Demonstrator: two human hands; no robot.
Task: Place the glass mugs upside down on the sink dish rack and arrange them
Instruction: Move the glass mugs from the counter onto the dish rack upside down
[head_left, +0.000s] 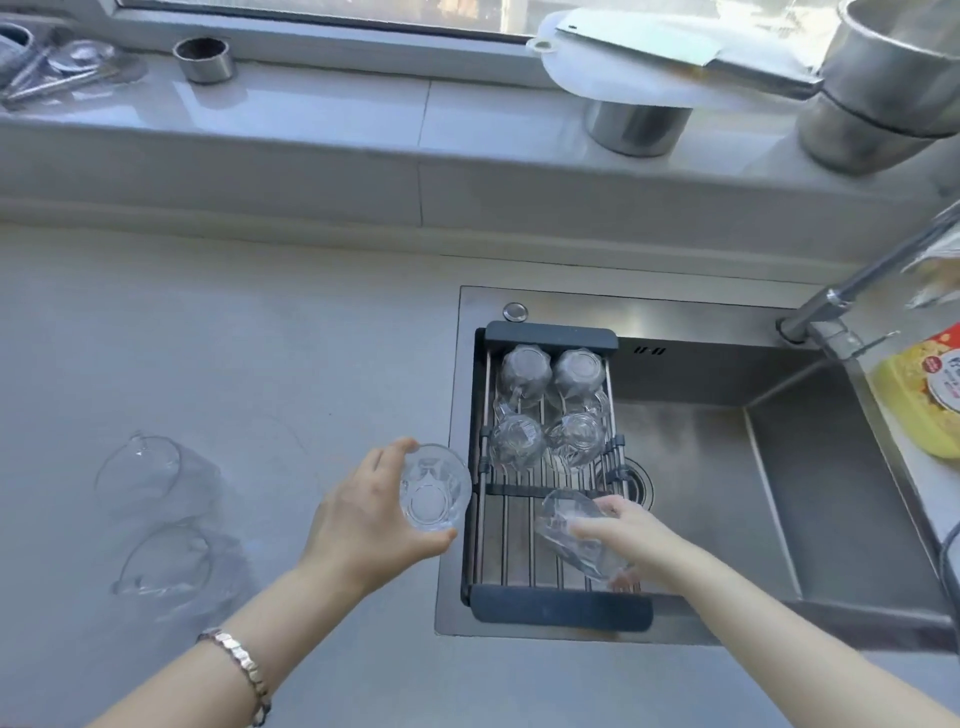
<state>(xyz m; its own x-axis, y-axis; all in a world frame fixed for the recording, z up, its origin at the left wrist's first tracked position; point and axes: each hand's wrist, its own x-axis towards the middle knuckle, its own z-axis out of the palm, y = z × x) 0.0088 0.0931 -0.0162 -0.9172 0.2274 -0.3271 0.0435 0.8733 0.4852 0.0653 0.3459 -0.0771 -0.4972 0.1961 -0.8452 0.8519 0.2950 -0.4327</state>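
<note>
A dark-framed dish rack (560, 610) spans the left side of the sink. Several glass mugs stand upside down at its far end, among them one at the back left (524, 370) and one further forward (575, 436). My left hand (363, 519) grips a glass mug (434, 488) with its mouth facing up, just left of the rack's edge. My right hand (628, 535) holds another glass mug (571, 535) tilted on its side over the rack's near half. Two more glass mugs (150, 473) (176, 566) sit on the counter at the left.
The steel sink basin (727, 467) lies right of the rack, with a faucet (852, 291) at its far right. A yellow bottle (924, 395) stands on the right edge. Steel pots (883, 88), a cutting board with a cleaver (649, 47) and a small cup (203, 60) line the windowsill.
</note>
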